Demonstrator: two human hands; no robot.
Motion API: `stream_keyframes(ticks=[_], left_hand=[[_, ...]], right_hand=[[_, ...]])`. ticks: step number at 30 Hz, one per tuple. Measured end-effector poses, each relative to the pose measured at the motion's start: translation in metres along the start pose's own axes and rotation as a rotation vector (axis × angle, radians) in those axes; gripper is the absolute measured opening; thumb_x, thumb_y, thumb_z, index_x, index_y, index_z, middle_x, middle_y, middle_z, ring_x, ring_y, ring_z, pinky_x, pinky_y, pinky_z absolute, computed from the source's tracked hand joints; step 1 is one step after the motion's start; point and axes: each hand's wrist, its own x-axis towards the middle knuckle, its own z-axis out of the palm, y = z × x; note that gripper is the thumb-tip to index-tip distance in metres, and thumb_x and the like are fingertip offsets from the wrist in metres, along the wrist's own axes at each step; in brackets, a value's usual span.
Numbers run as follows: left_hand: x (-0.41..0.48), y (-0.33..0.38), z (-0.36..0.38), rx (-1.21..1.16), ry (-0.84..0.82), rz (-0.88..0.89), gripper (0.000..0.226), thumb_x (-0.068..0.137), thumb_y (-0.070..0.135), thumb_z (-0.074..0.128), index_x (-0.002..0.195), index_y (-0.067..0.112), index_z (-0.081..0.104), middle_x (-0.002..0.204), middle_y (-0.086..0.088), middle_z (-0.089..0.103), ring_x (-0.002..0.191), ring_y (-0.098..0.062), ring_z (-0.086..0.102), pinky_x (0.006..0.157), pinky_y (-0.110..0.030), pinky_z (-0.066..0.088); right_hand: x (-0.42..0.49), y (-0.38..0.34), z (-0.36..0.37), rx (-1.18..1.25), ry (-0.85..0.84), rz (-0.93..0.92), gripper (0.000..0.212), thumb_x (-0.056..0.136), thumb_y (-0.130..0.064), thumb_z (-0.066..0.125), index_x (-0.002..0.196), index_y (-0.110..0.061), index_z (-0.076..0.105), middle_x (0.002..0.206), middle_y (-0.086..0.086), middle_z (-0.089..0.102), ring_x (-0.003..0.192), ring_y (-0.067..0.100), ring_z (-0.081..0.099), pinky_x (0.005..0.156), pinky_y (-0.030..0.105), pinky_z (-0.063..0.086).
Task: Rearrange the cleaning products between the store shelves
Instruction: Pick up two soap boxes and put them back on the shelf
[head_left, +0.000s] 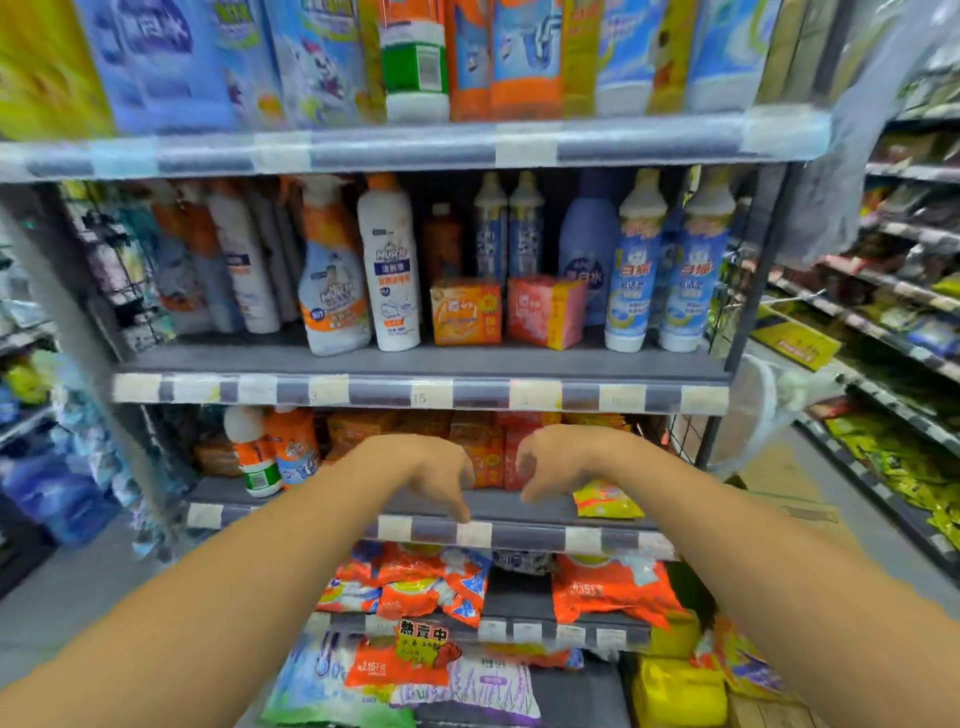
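Centre frame: left hand (423, 467) and right hand (563, 460) hover empty, fingers loosely drooped, before stacked orange wrapped soap packs (491, 457) on grey metal shelf (498, 506). Likely poised to lift them.

Middle shelf (415, 364) straight ahead of me: white spray bottle (332, 291) and white orange-capped bottle (390, 265) upright, side by side. Orange soap pack (466, 312) and pink soap pack (545, 312) stand near each other, front centre. At my right, blue-and-white bottle (636, 270) upright beside its twin (693, 270).
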Motion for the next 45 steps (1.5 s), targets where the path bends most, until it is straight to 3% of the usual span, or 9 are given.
stream_keyframes(ticks=[4, 10, 17, 22, 27, 31, 37, 42, 45], left_hand=[[-0.023, 0.000, -0.050, 0.023, 0.073, -0.003, 0.061, 0.086, 0.048, 0.069, 0.139, 0.021, 0.054, 0.147, 0.000, 0.050, 0.128, -0.023, 0.050, 0.103, -0.035, 0.041], [-0.021, -0.022, -0.129, 0.019, 0.150, 0.006, 0.069, 0.086, 0.053, 0.066, 0.144, 0.023, 0.046, 0.144, 0.002, 0.052, 0.122, -0.021, 0.056, 0.103, -0.038, 0.044], [0.013, -0.039, -0.178, 0.044, 0.198, 0.041, 0.057, 0.089, 0.046, 0.066, 0.137, 0.018, 0.054, 0.140, 0.000, 0.054, 0.116, -0.021, 0.055, 0.096, -0.033, 0.046], [0.054, -0.054, -0.212, 0.053, 0.332, 0.020, 0.068, 0.086, 0.049, 0.067, 0.140, 0.010, 0.052, 0.139, -0.005, 0.056, 0.121, -0.025, 0.056, 0.097, -0.034, 0.047], [0.106, -0.069, -0.223, -0.010, 0.194, -0.089, 0.071, 0.091, 0.039, 0.066, 0.150, 0.012, 0.037, 0.146, -0.013, 0.049, 0.117, -0.033, 0.059, 0.088, -0.038, 0.054], [0.128, -0.079, -0.221, 0.053, 0.289, -0.063, 0.090, 0.079, 0.029, 0.080, 0.152, 0.014, 0.030, 0.140, -0.010, 0.052, 0.114, -0.029, 0.060, 0.090, -0.041, 0.057], [0.142, -0.088, -0.220, 0.040, 0.295, -0.060, 0.094, 0.065, 0.032, 0.091, 0.142, 0.007, 0.044, 0.128, -0.011, 0.060, 0.102, -0.025, 0.065, 0.082, -0.038, 0.060], [0.148, -0.095, -0.206, -0.148, 0.368, -0.047, 0.109, 0.059, 0.022, 0.094, 0.150, 0.017, 0.035, 0.139, -0.008, 0.055, 0.119, -0.026, 0.058, 0.086, -0.030, 0.053], [0.147, -0.093, -0.197, -0.193, 0.454, -0.074, 0.110, 0.053, 0.021, 0.096, 0.148, 0.021, 0.041, 0.137, -0.006, 0.058, 0.119, -0.025, 0.058, 0.091, -0.031, 0.053]], right_hand=[[-0.017, -0.005, -0.049, -0.077, 0.100, 0.011, 0.054, 0.088, -0.042, 0.067, 0.131, -0.011, 0.058, 0.130, 0.006, 0.062, 0.114, 0.026, 0.058, 0.092, 0.033, 0.048], [-0.013, 0.007, -0.126, -0.048, 0.223, 0.073, 0.053, 0.089, -0.038, 0.066, 0.129, -0.004, 0.059, 0.133, 0.011, 0.059, 0.119, 0.031, 0.057, 0.100, 0.045, 0.047], [0.019, 0.029, -0.159, -0.025, 0.274, 0.188, 0.048, 0.085, -0.036, 0.069, 0.120, -0.003, 0.066, 0.121, 0.015, 0.067, 0.110, 0.030, 0.062, 0.093, 0.043, 0.052], [0.060, 0.054, -0.185, -0.081, 0.320, 0.327, 0.040, 0.084, -0.046, 0.068, 0.079, -0.008, 0.057, 0.077, 0.001, 0.056, 0.067, 0.014, 0.052, 0.054, 0.029, 0.041], [0.099, 0.081, -0.187, 0.067, 0.215, 0.452, 0.059, 0.086, -0.045, 0.064, 0.132, -0.010, 0.050, 0.095, 0.005, 0.055, 0.091, 0.026, 0.058, 0.076, 0.030, 0.048], [0.119, 0.090, -0.180, -0.047, 0.284, 0.425, 0.052, 0.081, -0.047, 0.072, 0.117, -0.011, 0.057, 0.100, 0.006, 0.057, 0.088, 0.023, 0.056, 0.071, 0.027, 0.046], [0.136, 0.102, -0.172, 0.082, 0.327, 0.455, 0.076, 0.077, -0.049, 0.076, 0.132, -0.003, 0.051, 0.115, 0.009, 0.056, 0.096, 0.021, 0.051, 0.075, 0.025, 0.042], [0.140, 0.101, -0.167, 0.128, 0.385, 0.464, 0.066, 0.069, -0.050, 0.082, 0.116, -0.008, 0.062, 0.097, 0.003, 0.059, 0.080, 0.018, 0.055, 0.051, 0.022, 0.039], [0.140, 0.095, -0.161, 0.116, 0.429, 0.495, 0.061, 0.067, -0.048, 0.082, 0.109, -0.009, 0.062, 0.086, 0.002, 0.053, 0.080, 0.019, 0.054, 0.059, 0.024, 0.041]])
